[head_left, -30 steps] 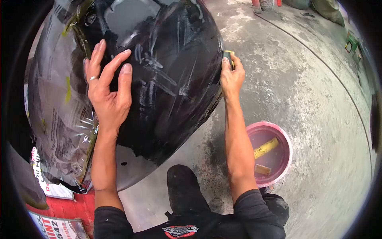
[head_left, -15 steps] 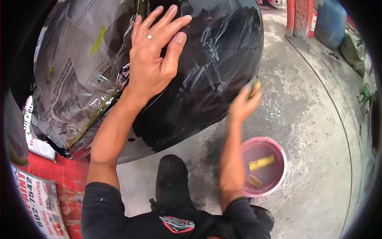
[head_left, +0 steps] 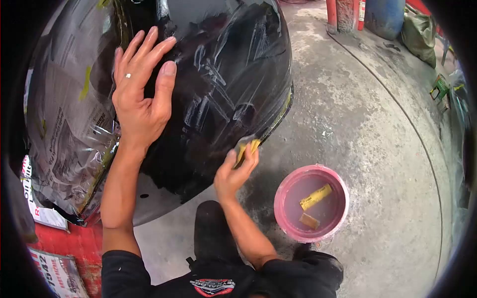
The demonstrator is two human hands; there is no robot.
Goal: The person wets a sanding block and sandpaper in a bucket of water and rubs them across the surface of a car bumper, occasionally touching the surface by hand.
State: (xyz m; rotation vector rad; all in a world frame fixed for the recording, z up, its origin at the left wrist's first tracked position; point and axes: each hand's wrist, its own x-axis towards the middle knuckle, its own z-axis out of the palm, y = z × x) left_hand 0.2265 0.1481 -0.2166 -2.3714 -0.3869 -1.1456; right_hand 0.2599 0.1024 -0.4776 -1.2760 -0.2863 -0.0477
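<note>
A dark, curved vehicle panel (head_left: 208, 134) with pale wet streaks fills the upper middle. My left hand (head_left: 141, 94), wearing a ring, lies on its left part with the fingers stretched out and apart. Down at the lower right edge, my right hand (head_left: 232, 175) grips a piece of yellow sandpaper (head_left: 253, 145) against the panel; the fingers partly cover it. Newspaper masking (head_left: 64, 134) under clear plastic covers the area left of my left hand.
A pink bucket (head_left: 279, 201) of cloudy water stands on the concrete floor (head_left: 367, 134) at right. In it are a yellow piece (head_left: 316, 196) and a small tan block (head_left: 309, 221). A blue drum (head_left: 385, 19) and a sack (head_left: 419, 37) stand at the far right.
My right hand has moved left and down relative to the panel's edge, still with the sandpaper. The whole view has shifted to the right, while my left hand stays on the panel.
</note>
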